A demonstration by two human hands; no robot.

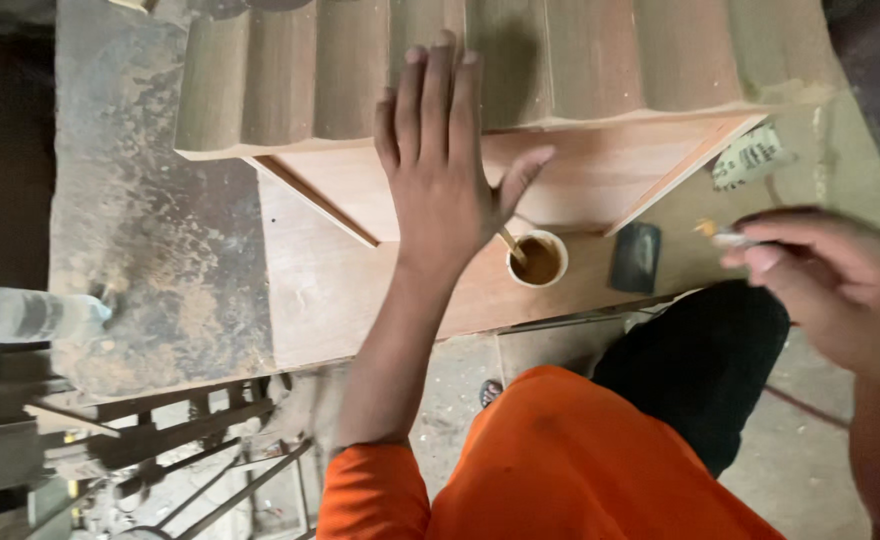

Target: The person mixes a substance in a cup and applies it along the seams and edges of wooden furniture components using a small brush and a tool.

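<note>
Your left hand (440, 170) lies spread flat on the fluted brown wooden panel (480, 70) atop the worktop (160, 230), while your right hand (820, 280) pinches a small blurred tool (725, 237) near the white cup of brown paste (537, 259).

Orange short-sleeved shirt (560, 460), black trousers (705, 360), bare forearms, sandalled foot (490, 392)

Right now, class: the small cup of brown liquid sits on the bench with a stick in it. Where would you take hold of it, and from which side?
Grip the cup around its round outer wall, coming from the near bench edge, probably with the right hand. The stick leans up-left and the wooden panel stands close behind, so those sides are crowded. Keep it upright; it is open and holds liquid.
</note>
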